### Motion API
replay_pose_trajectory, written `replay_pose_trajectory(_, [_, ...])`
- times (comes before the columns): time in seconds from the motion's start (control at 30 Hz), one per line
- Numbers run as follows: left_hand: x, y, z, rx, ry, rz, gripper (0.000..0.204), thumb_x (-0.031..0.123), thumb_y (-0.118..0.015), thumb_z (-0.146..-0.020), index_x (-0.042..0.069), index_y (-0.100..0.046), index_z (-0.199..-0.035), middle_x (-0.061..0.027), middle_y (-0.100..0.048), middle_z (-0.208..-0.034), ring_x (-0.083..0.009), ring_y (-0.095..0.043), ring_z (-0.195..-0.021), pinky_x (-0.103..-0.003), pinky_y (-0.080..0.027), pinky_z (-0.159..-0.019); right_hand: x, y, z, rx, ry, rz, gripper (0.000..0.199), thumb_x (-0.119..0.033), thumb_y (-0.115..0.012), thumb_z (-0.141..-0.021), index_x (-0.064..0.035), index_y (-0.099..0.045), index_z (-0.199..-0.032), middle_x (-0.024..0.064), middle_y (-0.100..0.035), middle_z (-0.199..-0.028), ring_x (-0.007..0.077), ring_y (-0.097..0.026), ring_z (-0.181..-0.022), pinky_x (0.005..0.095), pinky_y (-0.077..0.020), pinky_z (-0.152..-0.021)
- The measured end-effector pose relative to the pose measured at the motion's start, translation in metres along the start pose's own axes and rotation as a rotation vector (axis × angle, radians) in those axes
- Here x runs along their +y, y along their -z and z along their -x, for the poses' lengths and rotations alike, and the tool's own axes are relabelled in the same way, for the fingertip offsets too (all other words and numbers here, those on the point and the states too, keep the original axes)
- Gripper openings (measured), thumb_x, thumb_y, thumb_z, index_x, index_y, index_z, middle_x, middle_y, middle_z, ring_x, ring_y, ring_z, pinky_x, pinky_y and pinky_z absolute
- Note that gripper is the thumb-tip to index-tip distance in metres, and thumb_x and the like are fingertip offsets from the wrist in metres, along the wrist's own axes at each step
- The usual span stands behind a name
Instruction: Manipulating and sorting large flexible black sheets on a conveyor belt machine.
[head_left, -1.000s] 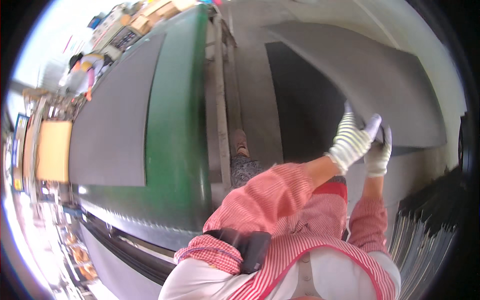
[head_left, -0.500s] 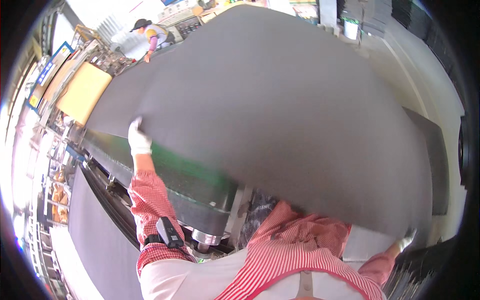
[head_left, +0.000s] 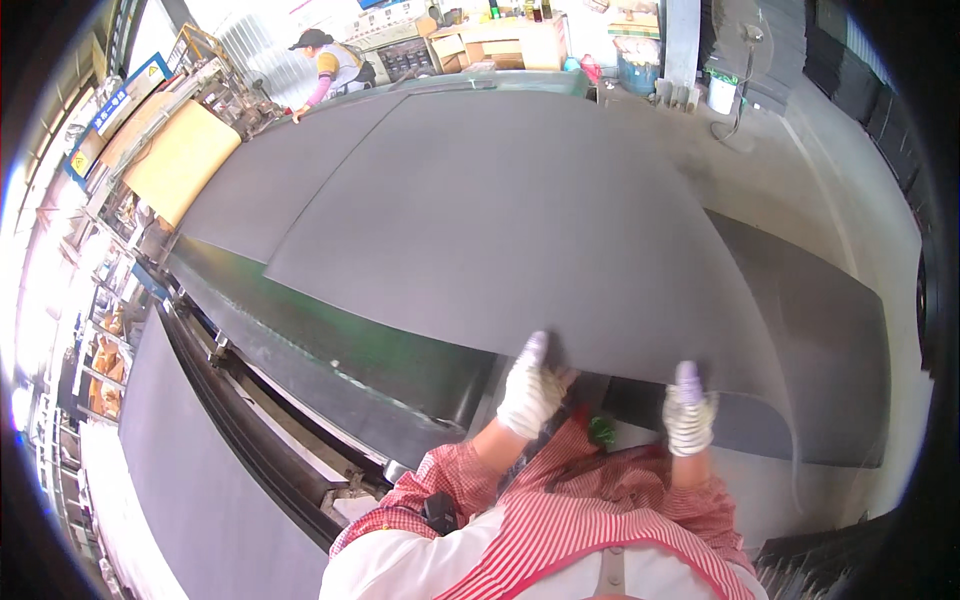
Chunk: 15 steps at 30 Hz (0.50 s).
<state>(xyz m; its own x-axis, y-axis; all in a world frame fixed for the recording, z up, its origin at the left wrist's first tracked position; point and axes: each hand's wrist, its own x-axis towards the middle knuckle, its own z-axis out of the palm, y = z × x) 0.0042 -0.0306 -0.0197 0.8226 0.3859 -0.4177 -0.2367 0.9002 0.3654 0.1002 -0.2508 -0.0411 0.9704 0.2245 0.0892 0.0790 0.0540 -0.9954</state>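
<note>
A big grey sheet (head_left: pixel 520 220) lies mostly flat on the long green desk (head_left: pixel 330 340). Its near edge is not down yet. The left hand (head_left: pixel 530 392) and right hand (head_left: pixel 688 412), both gloved, hold that edge with a closed grip.

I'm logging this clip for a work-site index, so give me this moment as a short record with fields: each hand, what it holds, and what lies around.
left hand: gloved left hand, grip on the near edge of the large grey sheet
right hand: gloved right hand, fingers over the same edge
sheet: spread flat over the green machine bed, partly covering another grey sheet
below right: a further grey sheet lying lower
far end: another person at the bed
left side: tan board
</note>
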Motion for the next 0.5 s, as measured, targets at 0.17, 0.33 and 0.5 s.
replay_pose_trajectory(0.17, [0.076, -0.003, -0.011, 0.075, -0.198, 0.03, 0.019, 0.023, -0.06, -0.077, 0.011, -0.055, -0.091, -0.0022, -0.06, -0.09, -0.0184, -0.057, -0.083, -0.033, -0.049, -0.067, 0.0, -0.026, -0.01, -0.268, -0.274, -1.292, 0.06, -0.04, -0.059, -0.076, -0.0085, -0.037, -0.122, 0.0065, -0.041, -0.122, 0.0222, -0.035, -0.112, 0.0411, -0.0247, -0.099])
replay_pose_trajectory(0.33, [0.12, 0.048, -0.057, 0.14, -0.3, 0.046, 0.029, 0.021, -0.06, -0.076, 0.008, -0.051, -0.1, -0.0042, -0.056, -0.099, -0.0216, -0.052, -0.093, -0.038, -0.042, -0.082, 0.029, 0.022, 0.002, 0.272, -0.327, -1.042, 0.067, -0.05, -0.063, -0.067, -0.0109, -0.04, -0.117, 0.0065, -0.045, -0.116, 0.0243, -0.042, -0.103, 0.042, -0.0314, -0.092])
replay_pose_trajectory(0.5, [0.164, 0.104, -0.092, 0.15, -0.364, 0.026, 0.03, 0.03, -0.058, -0.077, 0.009, -0.054, -0.098, -0.0041, -0.057, -0.097, -0.0215, -0.053, -0.091, -0.038, -0.044, -0.079, 0.049, 0.01, 0.0, 0.147, -0.56, -0.726, 0.063, -0.046, -0.061, -0.071, -0.002, -0.041, -0.111, 0.01, -0.048, -0.107, 0.023, -0.042, -0.105, 0.0417, -0.0383, -0.09])
